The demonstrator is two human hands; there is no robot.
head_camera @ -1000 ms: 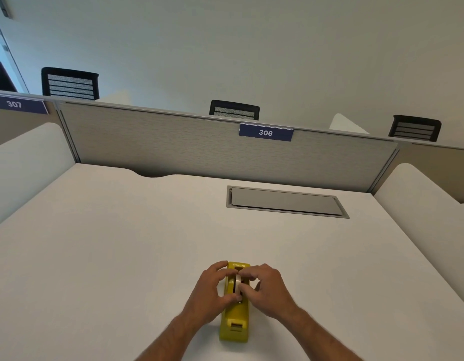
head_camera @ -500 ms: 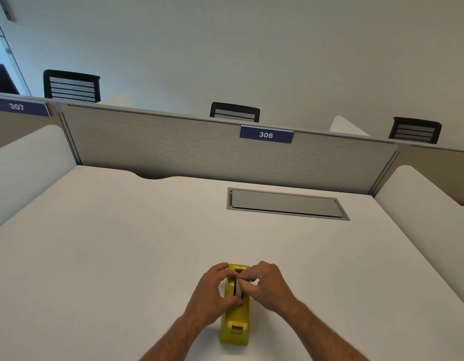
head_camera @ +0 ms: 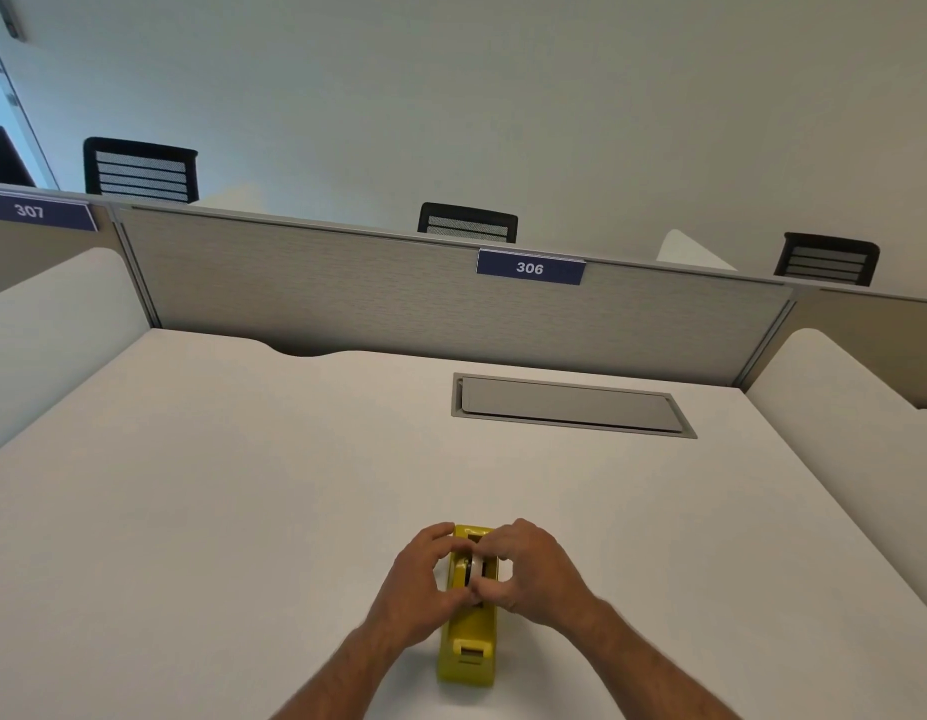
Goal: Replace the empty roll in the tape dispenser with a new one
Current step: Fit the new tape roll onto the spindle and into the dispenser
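Yellow tape dispenser lay flat on the white desk, near its front edge, cutter end toward the person. Both hands met over the roll well. Left hand curled against the dispenser's left flank, thumb and fingers closed in toward the well. Right hand came over from the right, fingertips pinched on a pale roll standing on edge in the slot. Whether the roll was seated on its hub or only partly in could not be told; the fingers hid the axle.

Risks, as judged:
- Roll cocked in the slot. The pinch was narrow and high, so a sideways push could jam the core against the well wall.
- Hub dropping out or going in askew, since it could not be seen under the fingers.
- Dispenser sliding or tipping on the smooth desk if the left hand eased off while the right one pressed.
- Fingers straying toward the cutter, though both were clear of it then.
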